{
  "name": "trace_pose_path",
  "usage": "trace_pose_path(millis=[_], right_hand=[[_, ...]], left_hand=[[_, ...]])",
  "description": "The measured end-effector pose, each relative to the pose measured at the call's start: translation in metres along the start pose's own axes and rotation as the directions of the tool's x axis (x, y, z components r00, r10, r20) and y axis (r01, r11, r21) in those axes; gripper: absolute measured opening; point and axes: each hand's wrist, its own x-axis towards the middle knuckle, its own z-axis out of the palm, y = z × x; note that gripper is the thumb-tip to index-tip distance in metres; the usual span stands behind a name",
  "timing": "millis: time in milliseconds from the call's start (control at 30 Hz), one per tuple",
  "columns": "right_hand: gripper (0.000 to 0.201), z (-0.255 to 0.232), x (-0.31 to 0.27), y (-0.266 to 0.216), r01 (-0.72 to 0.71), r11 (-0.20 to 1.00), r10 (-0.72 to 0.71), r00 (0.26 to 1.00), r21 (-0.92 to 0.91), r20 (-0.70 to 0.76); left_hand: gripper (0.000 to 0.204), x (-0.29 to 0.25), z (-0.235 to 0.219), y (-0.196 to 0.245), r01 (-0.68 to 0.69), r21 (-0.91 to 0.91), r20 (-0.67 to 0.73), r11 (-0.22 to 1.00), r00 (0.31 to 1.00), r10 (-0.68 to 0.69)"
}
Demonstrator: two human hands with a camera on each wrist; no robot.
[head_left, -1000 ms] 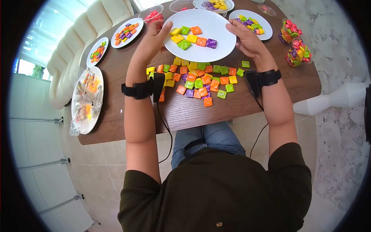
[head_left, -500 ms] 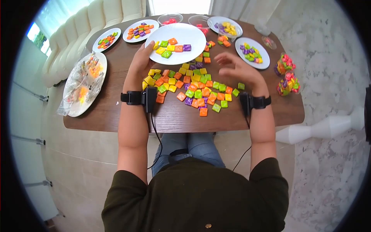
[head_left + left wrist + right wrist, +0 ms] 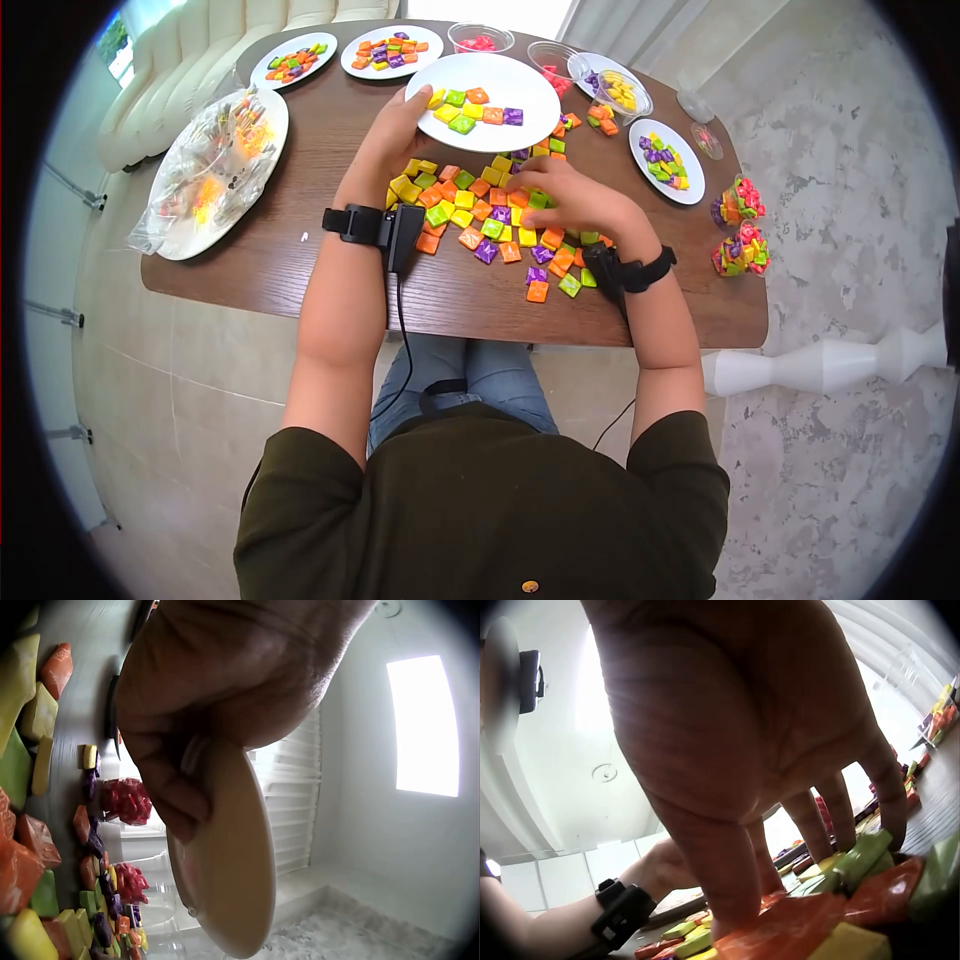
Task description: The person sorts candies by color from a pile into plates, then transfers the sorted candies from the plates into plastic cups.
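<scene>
My left hand [image 3: 393,132] grips the left edge of a white plate [image 3: 538,88], raised over the table. Several square wrapped candies [image 3: 492,116] in yellow, green, orange and purple lie on it. In the left wrist view the plate [image 3: 232,885] is seen from its side, with fingers curled over the rim. My right hand [image 3: 575,200] reaches palm down over a spread of loose candies [image 3: 462,217]. In the right wrist view its thumb and spread fingers point down among them, the thumb right at an orange candy [image 3: 780,930].
Plates of candies stand at the back left [image 3: 300,49], back middle [image 3: 372,37] and right [image 3: 690,168]. Clear tubs [image 3: 480,30] hold red candies. Two filled cups [image 3: 742,252] stand near the right edge. A platter [image 3: 180,240] with plastic bags lies left.
My right hand has let go of the plate's right rim and come down onto the loose candies. The left hand keeps holding the plate, which has shifted over the table.
</scene>
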Motion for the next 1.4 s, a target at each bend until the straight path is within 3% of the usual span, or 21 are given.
trace_pose_path(millis=[67,167,267,567,667,767,833,900,1067,1167,1200,1400], right_hand=[[0.047,-0.001,0.001,0.009,-0.002,1.000,0.003,0.999,0.027,-0.039],[0.048,-0.005,0.002,0.006,-0.115,0.993,0.115,0.993,-0.009,-0.027],[0.048,-0.008,0.005,0.009,-0.137,0.991,0.137,0.991,0.006,0.010],[0.042,-0.021,0.007,0.033,-0.064,0.996,0.061,0.997,0.068,0.040],[0.037,-0.039,-0.007,0.032,-0.133,0.991,0.135,0.990,-0.031,0.046],[0.034,-0.064,-0.019,0.021,-0.179,0.968,0.193,0.979,0.177,-0.067],[0.032,-0.071,-0.020,0.010,-0.074,0.982,0.108,0.975,0.172,-0.195],[0.032,-0.071,-0.011,0.010,0.073,0.980,-0.004,0.937,0.184,-0.351],[0.031,-0.055,0.019,0.014,0.061,0.979,0.024,0.911,0.193,-0.411],[0.030,-0.048,0.029,0.022,0.146,0.955,-0.023,0.903,0.256,-0.430],[0.027,-0.050,0.027,0.018,0.094,0.941,0.045,0.917,0.324,-0.397],[0.020,-0.050,0.022,0.029,0.055,0.940,0.101,0.899,0.338,-0.427]], left_hand=[[0.040,-0.003,0.003,0.001,0.020,0.007,-0.002,1.000,1.000,-0.020],[0.038,-0.001,0.001,-0.001,0.046,0.045,0.001,0.998,0.999,-0.046],[0.037,0.001,0.000,-0.004,0.048,0.037,0.032,0.998,0.998,-0.049],[0.039,-0.001,0.003,-0.003,0.057,0.008,0.026,0.998,0.998,-0.057],[0.040,0.003,0.000,-0.006,0.060,0.033,0.043,0.998,0.997,-0.061],[0.043,0.003,0.000,-0.007,0.079,0.087,0.092,0.993,0.992,-0.087],[0.043,-0.008,0.013,-0.002,0.090,0.078,0.101,0.993,0.990,-0.098],[0.047,-0.004,0.012,-0.008,0.106,0.124,0.199,0.987,0.971,-0.129],[0.049,-0.008,0.019,-0.013,0.165,0.201,0.270,0.965,0.938,-0.217],[0.049,-0.013,0.025,-0.014,0.174,0.165,0.302,0.971,0.928,-0.218],[0.049,-0.013,0.025,-0.015,0.167,0.150,0.325,0.975,0.922,-0.208],[0.050,-0.014,0.025,-0.011,0.193,0.102,0.329,0.976,0.919,-0.216]])
